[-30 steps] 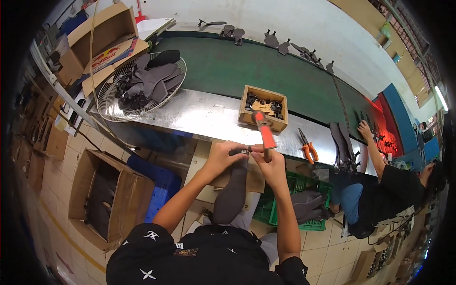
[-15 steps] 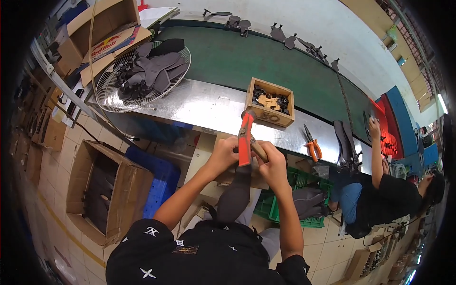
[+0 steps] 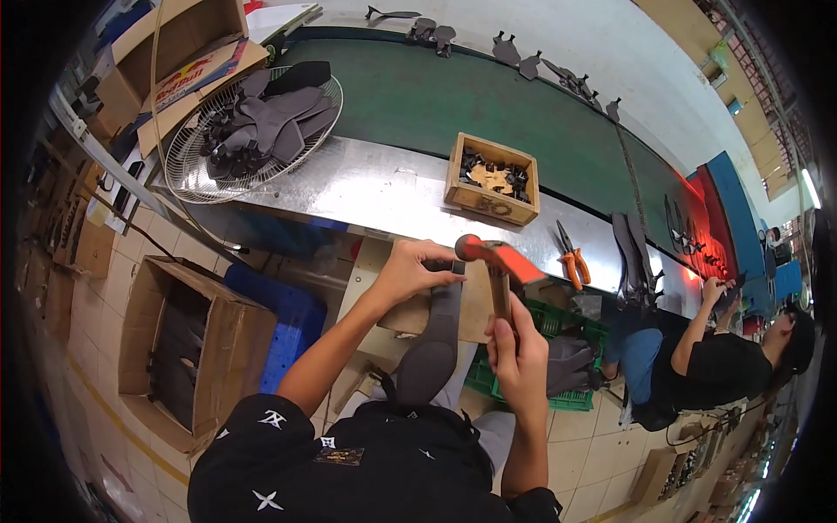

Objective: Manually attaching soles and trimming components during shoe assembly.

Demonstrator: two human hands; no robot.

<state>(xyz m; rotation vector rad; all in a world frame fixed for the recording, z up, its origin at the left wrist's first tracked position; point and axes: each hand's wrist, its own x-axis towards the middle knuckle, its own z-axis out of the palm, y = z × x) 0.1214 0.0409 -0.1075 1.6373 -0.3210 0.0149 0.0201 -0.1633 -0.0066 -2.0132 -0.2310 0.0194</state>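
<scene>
My left hand (image 3: 408,275) pinches a small black clip (image 3: 458,267) at the far end of a dark grey strap piece (image 3: 429,368). The strap widens into a rounded pad toward my lap, its narrow part lying over a light wooden board (image 3: 475,305). In my right hand (image 3: 521,353) is a hammer (image 3: 499,295), gripped by its wooden handle. The orange-red head is raised just right of the clip, not touching it.
On the metal ledge are a wooden box (image 3: 494,209) of black clips, orange-handled pliers (image 3: 571,257) and a wire basket (image 3: 187,185) of grey pieces. A green conveyor belt (image 3: 392,100) runs behind. Cardboard box (image 3: 214,375) at left, green crate (image 3: 571,401) and co-worker (image 3: 724,357) at right.
My right hand has moved away from my left, down and right, and now grips the hammer's handle lower. The hammer head has swung right and down. My left thumb now presses the clip.
</scene>
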